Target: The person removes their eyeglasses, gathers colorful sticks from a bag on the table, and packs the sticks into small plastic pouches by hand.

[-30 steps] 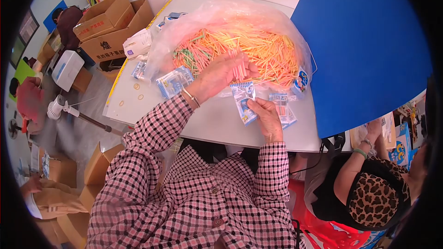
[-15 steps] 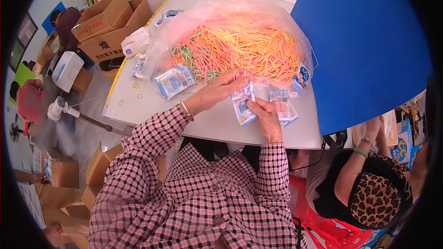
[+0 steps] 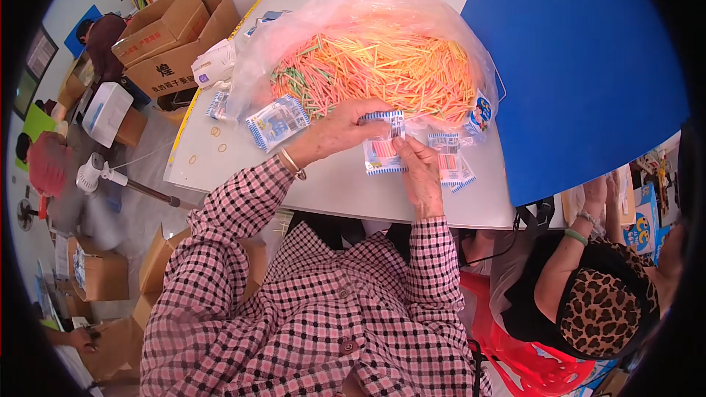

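Note:
My left hand (image 3: 342, 132) pinches the upper left part of a small blue-and-white plastic packet (image 3: 382, 162). My right hand (image 3: 421, 169) holds the same packet by its right side, thumb on the front. Pink sticks show through the clear window of the packet. Just beyond my hands lies a large clear plastic bag (image 3: 257, 73), spread open around a heap of thin orange, yellow, pink and green sticks (image 3: 382, 66). Similar packets lie close by: one (image 3: 278, 123) left of my left wrist, another (image 3: 446, 156) right of my right hand.
Rubber bands (image 3: 215, 131) lie on the white table (image 3: 331, 195). A tall blue panel (image 3: 581, 73) borders its right side. Cardboard boxes (image 3: 173, 44) stand at the left. A person in a leopard-print cap (image 3: 599, 312) sits close by on the right.
The packet has turned from a slant to nearly straight, and its pink sticks now show. My left fingers have moved from above its mouth down onto its upper edge.

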Demonstrator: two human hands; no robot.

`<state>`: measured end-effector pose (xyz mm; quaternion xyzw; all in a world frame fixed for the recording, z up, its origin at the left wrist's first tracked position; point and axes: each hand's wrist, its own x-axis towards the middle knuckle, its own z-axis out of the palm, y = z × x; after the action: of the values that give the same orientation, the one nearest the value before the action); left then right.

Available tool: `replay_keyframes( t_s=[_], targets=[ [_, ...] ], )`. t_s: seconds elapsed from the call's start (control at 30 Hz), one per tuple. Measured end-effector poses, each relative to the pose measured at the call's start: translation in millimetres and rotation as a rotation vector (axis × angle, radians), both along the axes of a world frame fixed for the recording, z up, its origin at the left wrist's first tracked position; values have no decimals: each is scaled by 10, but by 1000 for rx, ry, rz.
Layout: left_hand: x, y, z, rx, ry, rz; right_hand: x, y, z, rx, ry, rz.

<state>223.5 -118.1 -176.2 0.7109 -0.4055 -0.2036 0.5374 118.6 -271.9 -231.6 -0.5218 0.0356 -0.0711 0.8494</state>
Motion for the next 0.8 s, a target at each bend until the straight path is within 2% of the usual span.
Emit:
replay_keyframes(
  t_s=[0.13, 0.23, 0.37, 0.47, 0.5, 0.6, 0.8],
  targets=[
    [26, 8, 53, 47, -107, -21, -4, 87, 118, 10, -29, -30],
    [58, -18, 49, 13, -123, -60, -12, 5, 59, -171, 113, 126],
    [55, -65, 84, -28, -249, -90, -23, 23, 29, -115, 88, 80],
    [16, -98, 140, 92, -379, -109, -44, 26, 67, -71, 107, 85],
    [11, -97, 122, 92, -378, -110, -53, 23, 74, -50, 118, 87],
    [32, -109, 15, -12, 35, -62, -33, -19, 37, -63, 76, 9],
    [42, -95, -133, 102, -41, -34, -33, -37, -1, -134, 28, -39]
  ],
)
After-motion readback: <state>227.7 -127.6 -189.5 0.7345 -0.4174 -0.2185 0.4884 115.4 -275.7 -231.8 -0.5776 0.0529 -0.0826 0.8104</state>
